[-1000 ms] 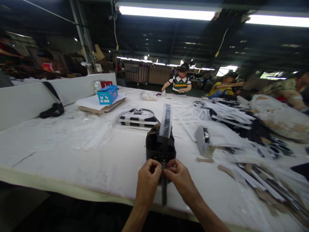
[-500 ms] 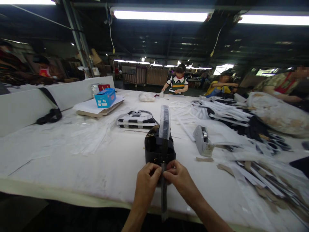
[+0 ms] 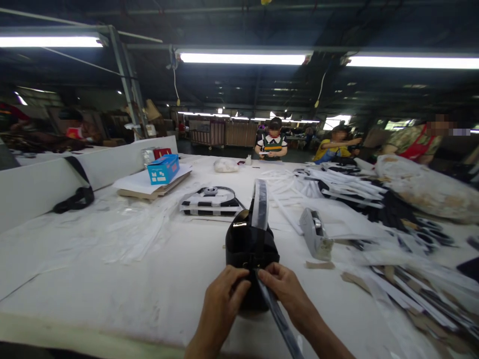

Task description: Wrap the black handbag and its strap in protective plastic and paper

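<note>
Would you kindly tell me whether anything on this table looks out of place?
The brown and white scraps at the right of the table look untidy, lying crisscrossed in a loose heap. At the left, a black strap looks stray, drooping down the low wall and bunching at its foot. The black bag shows no clear damage.

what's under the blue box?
Under the blue box: a white sheet, then brown boards, on the white table. The patch directly beneath the box, and most of the boards' surface, is covered and can't be seen.
</note>
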Available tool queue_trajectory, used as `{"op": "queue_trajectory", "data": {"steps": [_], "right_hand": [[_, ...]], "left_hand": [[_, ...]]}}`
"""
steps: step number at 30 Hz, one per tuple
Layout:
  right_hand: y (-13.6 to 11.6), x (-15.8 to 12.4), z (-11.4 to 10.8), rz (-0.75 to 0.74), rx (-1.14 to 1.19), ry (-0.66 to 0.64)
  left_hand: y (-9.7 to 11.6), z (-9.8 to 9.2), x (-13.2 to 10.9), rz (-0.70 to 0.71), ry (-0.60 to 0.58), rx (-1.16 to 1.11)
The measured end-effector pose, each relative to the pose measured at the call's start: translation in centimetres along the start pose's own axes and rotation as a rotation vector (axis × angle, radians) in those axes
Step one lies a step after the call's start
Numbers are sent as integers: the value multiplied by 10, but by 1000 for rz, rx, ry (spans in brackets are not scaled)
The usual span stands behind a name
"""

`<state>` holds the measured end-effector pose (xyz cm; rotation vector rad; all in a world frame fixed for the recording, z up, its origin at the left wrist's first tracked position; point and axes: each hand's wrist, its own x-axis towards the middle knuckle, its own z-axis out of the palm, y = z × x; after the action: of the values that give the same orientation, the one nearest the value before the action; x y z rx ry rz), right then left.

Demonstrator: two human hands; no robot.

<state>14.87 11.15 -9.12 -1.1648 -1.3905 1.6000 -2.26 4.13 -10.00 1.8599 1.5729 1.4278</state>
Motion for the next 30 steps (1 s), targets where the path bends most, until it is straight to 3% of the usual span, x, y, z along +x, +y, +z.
{"op": "queue_trajectory", "data": {"steps": [3, 5, 8, 11, 14, 17, 22, 24, 27, 30], "right_hand": [[-4, 2, -6, 8, -55, -47], [-3, -1, -11, 39, -100, -82], [2, -14, -11, -36, -220, -104], [9, -28, -5, -164, -337, -89], [13, -32, -3, -197, -343, -79], [12, -21, -20, -211, -323, -37], [1, 3, -69, -206, -403, 197], [-1, 6, -81, -213, -413, 229], [2, 5, -85, -247, -398, 201], [11, -2, -78, -282, -378, 222]], "left_hand": [[-24, -15, 18, 60, 224, 144], [-43, -24, 33, 113, 257, 260], [-64, -33, 56, 279, 107, 413], [-70, -39, 70, 438, -63, 550], [-57, -41, 75, 492, -107, 666], [-27, -29, 77, 506, -77, 729], [31, 21, 80, 533, -72, 703], [46, 40, 78, 538, -70, 686], [53, 56, 65, 513, -59, 614], [49, 51, 41, 556, -73, 461]]}}
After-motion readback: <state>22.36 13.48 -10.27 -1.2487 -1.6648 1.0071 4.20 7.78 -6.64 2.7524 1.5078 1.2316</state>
